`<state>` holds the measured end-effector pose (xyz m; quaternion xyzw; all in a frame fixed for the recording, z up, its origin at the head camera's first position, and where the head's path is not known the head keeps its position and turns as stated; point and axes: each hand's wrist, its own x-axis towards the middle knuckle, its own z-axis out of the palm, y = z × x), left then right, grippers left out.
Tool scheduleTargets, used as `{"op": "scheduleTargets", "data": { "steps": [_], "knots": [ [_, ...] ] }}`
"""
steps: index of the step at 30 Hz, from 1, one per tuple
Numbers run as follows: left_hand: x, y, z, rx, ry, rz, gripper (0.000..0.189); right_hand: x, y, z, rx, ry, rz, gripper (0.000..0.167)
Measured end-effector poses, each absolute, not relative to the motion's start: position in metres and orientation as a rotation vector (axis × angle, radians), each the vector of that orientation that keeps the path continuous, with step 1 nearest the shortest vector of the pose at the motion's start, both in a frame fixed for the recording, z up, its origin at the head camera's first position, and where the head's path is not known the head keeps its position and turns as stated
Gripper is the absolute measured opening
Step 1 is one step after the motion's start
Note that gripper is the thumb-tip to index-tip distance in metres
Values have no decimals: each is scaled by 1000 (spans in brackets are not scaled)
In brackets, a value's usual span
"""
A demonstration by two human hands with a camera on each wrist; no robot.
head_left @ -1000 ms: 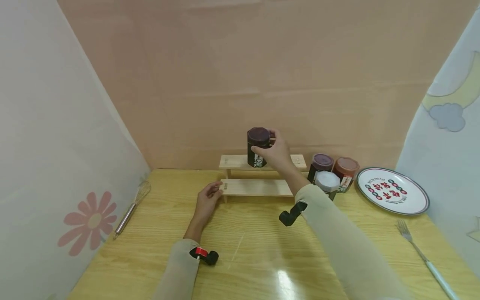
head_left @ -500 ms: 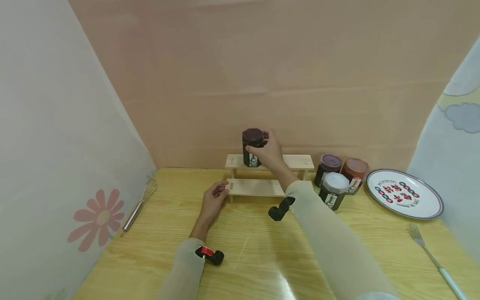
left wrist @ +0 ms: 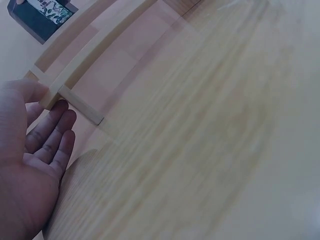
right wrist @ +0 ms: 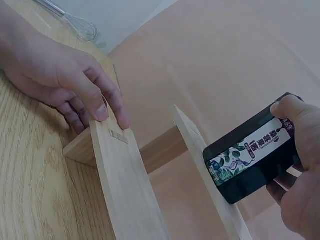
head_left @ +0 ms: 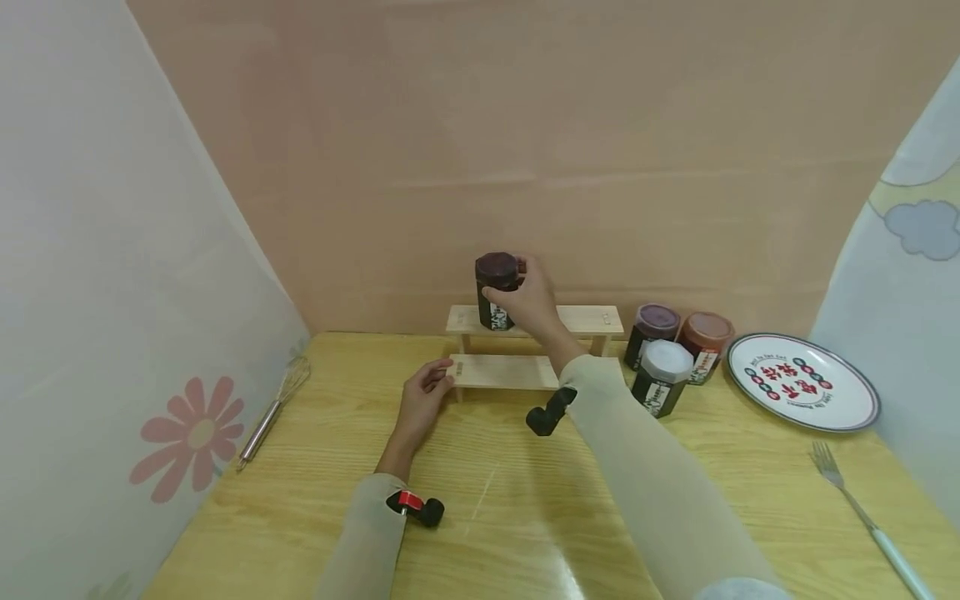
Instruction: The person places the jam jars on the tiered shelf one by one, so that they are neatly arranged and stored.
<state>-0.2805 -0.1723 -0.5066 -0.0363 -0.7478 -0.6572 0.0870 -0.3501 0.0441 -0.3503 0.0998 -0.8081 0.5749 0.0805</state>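
A two-tier wooden shelf stands on the table near the back wall. My left hand pinches the left end of its lower board, thumb on top and fingers beneath, as the left wrist view shows. Over the upper board, toward its left part, a dark octagonal jar stands upright with its base right at the wood. My right hand grips this jar from the right side, thumb in front and fingers behind. In the right wrist view the jar's fruit-printed label shows.
Right of the shelf stand three more jars, with a purple lid, a reddish lid and a white lid. Beyond them lie a decorated oval plate and a fork. A whisk lies by the left wall.
My right hand has moved the jar left along the upper board, mostly in the first half second. The left hand keeps its place on the lower board. The head view has shifted slightly.
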Motion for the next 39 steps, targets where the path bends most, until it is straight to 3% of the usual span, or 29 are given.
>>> {"op": "scheduleTargets", "data": {
  "steps": [12, 21, 28, 39],
  "knots": [
    [-278, -174, -503, -73, -2249, -1966, 34, -346, 42, -350, 345, -2424, 1684, 78],
    [-270, -176, -499, -77, -2278, -1939, 33, -342, 58, -354, 533, -2502, 1667, 84],
    [-257, -174, -477, -57, -2282, -1977, 34, -325, 111, -355, 599, -2576, 1630, 84],
    [-258, -176, -475, -71, -2292, -1977, 34, -242, 224, -370, 534, -2456, 1441, 72]
  ]
}}
